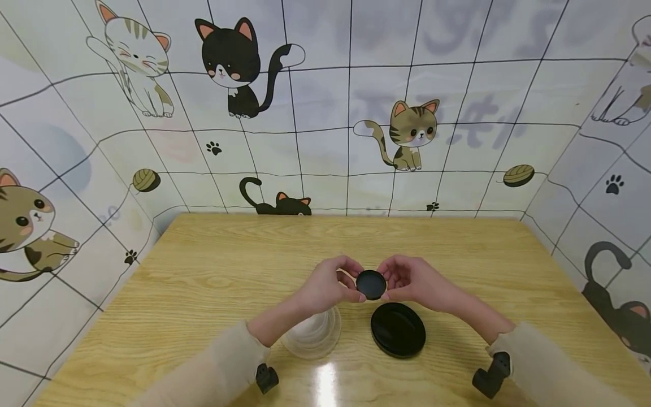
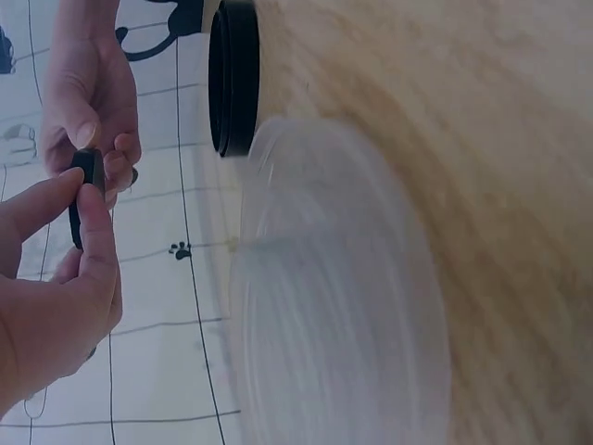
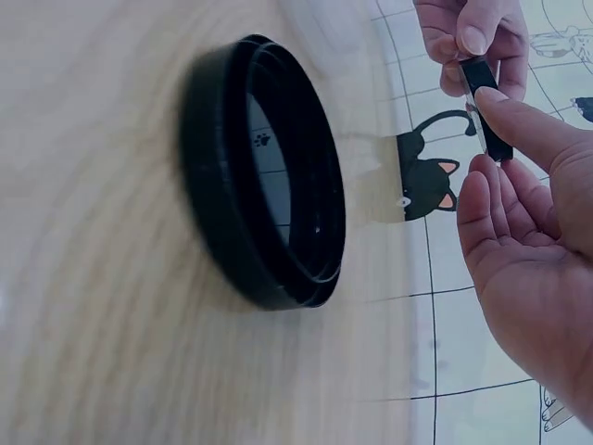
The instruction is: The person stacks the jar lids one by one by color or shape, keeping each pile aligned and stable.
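Above the table, both hands hold a small round black lid (image 1: 371, 284) between them, its shallow rimmed face turned up toward the head view. My left hand (image 1: 328, 285) pinches its left edge between thumb and fingers; on the opposite edge my right hand (image 1: 417, 284) does the same. Edge-on, the lid (image 3: 489, 111) looks thin in the right wrist view. Below the right hand lies a larger round black lid (image 1: 398, 330), with smaller rims nested inside it. A nest of clear round plastic pieces (image 1: 312, 336) sits below the left forearm, partly covered by it.
The wooden table (image 1: 229, 249) reaches back to a hanging cloth (image 1: 325, 141) printed with cats and grid lines, which also closes off both sides. Small dark cameras (image 1: 492, 376) are strapped at both sleeve cuffs. A bright reflection shows near the front.
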Available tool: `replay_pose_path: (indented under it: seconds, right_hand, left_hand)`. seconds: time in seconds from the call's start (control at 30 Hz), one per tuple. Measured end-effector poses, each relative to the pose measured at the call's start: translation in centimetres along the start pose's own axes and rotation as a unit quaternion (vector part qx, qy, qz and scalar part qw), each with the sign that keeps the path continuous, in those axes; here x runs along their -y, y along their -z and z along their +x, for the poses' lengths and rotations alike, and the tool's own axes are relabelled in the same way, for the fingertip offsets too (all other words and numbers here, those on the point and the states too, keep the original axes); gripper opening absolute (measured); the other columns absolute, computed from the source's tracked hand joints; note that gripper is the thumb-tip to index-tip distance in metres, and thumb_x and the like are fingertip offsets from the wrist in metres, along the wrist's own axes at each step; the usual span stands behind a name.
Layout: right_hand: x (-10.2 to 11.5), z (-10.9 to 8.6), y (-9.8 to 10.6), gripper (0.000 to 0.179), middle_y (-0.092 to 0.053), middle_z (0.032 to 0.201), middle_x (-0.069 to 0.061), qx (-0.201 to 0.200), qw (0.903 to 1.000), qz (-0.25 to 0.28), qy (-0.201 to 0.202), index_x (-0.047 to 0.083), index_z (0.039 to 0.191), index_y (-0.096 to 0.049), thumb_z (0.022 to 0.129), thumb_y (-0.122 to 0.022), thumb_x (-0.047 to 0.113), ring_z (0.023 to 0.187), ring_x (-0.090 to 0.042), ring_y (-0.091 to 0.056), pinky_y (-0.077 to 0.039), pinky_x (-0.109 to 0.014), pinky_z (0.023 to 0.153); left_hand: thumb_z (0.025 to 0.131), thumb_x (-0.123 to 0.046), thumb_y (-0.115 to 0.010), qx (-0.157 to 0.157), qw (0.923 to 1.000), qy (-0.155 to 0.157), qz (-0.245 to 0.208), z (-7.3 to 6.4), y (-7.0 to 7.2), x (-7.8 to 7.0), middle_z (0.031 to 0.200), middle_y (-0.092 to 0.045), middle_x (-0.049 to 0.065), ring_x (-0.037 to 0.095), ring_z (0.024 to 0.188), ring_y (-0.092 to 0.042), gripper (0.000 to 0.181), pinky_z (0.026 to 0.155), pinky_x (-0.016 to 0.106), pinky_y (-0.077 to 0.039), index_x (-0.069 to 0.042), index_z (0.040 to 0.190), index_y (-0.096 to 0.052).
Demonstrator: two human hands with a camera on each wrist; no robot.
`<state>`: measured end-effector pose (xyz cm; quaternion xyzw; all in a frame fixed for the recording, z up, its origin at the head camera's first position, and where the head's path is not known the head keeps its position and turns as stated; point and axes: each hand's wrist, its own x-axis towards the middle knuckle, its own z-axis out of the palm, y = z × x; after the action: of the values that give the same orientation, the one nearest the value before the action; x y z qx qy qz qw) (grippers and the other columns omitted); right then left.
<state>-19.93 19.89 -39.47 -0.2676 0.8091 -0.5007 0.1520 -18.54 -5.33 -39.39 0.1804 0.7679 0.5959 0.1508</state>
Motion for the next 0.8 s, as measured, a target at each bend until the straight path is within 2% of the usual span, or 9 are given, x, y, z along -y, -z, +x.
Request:
replay_pose_path:
  seconds: [0.33,0.8]
  right_hand:
    - [-0.8,-2.6,-0.5,0.045,-0.061,0.095,-0.012,0.0,0.9996,0.021,-0.02,-0.007,0.119,-0.058,0.086,-0.085,0.009,0.082,-0.023,-0.059,-0.054,-0.028,0.072]
    - [-2.4,-4.3,-1.3,0.048,-0.062,0.099,-0.012,0.001,0.9983,0.032,-0.049,-0.008,0.12,-0.058,0.084,-0.085,0.007,0.084,-0.021,-0.059,-0.054,-0.027,0.072]
  left_hand:
    - [0.073,0.008,-0.086,0.006,0.9999,0.008,0.002,-0.5,-2.3,0.4,0.1,-0.062,0.004,0.014,0.076,-0.063,0.044,0.062,0.023,-0.049,-0.002,0.11,-0.066]
    - [0.072,0.009,-0.087,-0.002,0.9996,0.026,0.014,-1.2,-4.6,1.3,0.097,-0.062,0.003,0.013,0.074,-0.063,0.042,0.059,0.022,-0.049,-0.003,0.107,-0.067]
